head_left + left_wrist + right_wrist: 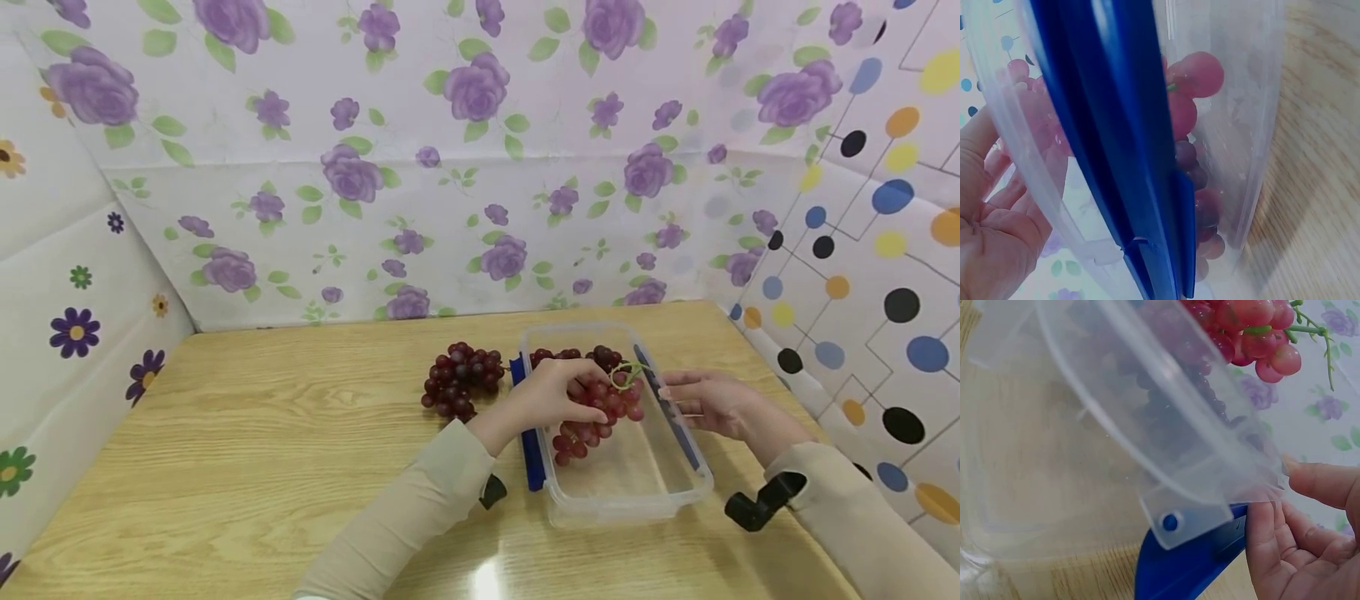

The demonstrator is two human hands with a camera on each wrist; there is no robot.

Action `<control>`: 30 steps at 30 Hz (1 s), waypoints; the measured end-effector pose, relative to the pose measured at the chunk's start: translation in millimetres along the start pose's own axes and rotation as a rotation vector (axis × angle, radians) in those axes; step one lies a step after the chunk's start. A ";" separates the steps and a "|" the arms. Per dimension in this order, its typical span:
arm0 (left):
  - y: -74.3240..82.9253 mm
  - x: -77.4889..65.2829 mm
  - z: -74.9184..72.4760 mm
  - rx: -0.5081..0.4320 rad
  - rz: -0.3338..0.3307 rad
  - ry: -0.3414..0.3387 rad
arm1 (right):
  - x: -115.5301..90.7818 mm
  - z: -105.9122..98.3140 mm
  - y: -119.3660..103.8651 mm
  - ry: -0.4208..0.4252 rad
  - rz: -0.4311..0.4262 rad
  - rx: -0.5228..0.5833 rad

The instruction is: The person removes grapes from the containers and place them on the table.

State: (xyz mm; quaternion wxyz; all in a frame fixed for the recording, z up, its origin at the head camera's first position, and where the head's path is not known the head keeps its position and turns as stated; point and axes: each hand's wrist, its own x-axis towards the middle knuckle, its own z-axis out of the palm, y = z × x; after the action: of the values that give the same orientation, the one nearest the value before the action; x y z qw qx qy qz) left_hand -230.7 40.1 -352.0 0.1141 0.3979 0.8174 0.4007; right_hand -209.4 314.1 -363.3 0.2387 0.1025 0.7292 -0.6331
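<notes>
wooden table (300, 417); left hand (551, 396) grips grapes (617, 407) (red).

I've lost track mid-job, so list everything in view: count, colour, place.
box: 1, clear, right half of table
table: 1, tan, beneath box
clips: 2, blue, box's left and right sides
red grapes: 1 bunch, red, in or over box
boxed dark grapes: at least 1 bunch, dark red, box's far end
outer dark grapes: 1 bunch, dark red, left of box
cloths: 3, white patterned, back, left, right
wrist cameras: 2, black, wrists
sleeves: 2, beige, forearms
left grip: 1, bare hand, holding red grapes
right grip: 1, bare hand, at box's right edge
</notes>
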 end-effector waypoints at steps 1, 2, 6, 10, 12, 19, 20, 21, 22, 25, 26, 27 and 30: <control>-0.4 -0.4 -0.2 0.002 -0.003 0.005 | 0.0 -0.2 0.8 0.002 -0.002 -0.007; -0.9 -0.8 -0.4 0.009 -0.007 0.009 | 0.2 -0.4 2.0 0.000 -0.006 -0.018; -1.7 -2.1 -2.1 0.019 -0.017 0.022 | 0.6 -1.2 5.7 -0.001 -0.015 -0.028; -0.5 -3.2 -5.2 0.018 -0.017 0.042 | 0.7 -1.4 5.7 0.010 -0.024 -0.019; -0.3 -3.8 -6.9 0.018 -0.011 0.053 | 0.9 -0.7 4.6 0.013 -0.029 -0.015; 1.2 -8.7 -11.6 -0.030 -0.006 0.069 | -1.1 0.4 4.2 0.003 -0.030 -0.011; 1.1 -9.3 -12.4 -0.029 0.000 0.071 | -0.9 0.1 4.6 -0.004 -0.034 -0.011; 0.9 -10.0 -13.2 -0.032 0.000 0.074 | -0.5 -0.2 5.0 -0.011 -0.039 -0.010; 0.5 -10.5 -14.1 -0.032 0.006 0.078 | 0.0 -0.4 5.3 -0.017 -0.045 -0.008; -1.0 -11.9 -16.8 -0.027 0.027 0.086 | 1.8 -0.9 5.5 -0.032 -0.053 0.004; -1.9 -12.1 -17.4 -0.031 0.031 0.089 | 2.3 -1.4 5.6 -0.039 -0.057 0.008; -2.4 -12.6 -17.9 -0.038 0.028 0.092 | 2.5 -1.6 5.6 -0.042 -0.057 0.013; -3.2 -13.8 -19.8 -0.056 0.029 0.102 | 2.6 -2.1 5.5 -0.050 -0.057 0.024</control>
State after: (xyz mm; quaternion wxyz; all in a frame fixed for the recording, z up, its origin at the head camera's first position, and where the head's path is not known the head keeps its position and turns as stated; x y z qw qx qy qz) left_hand -233.4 17.5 -343.3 0.0773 0.3855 0.8047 0.4447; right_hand -209.6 316.8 -369.2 0.2374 0.0688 0.7180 -0.6507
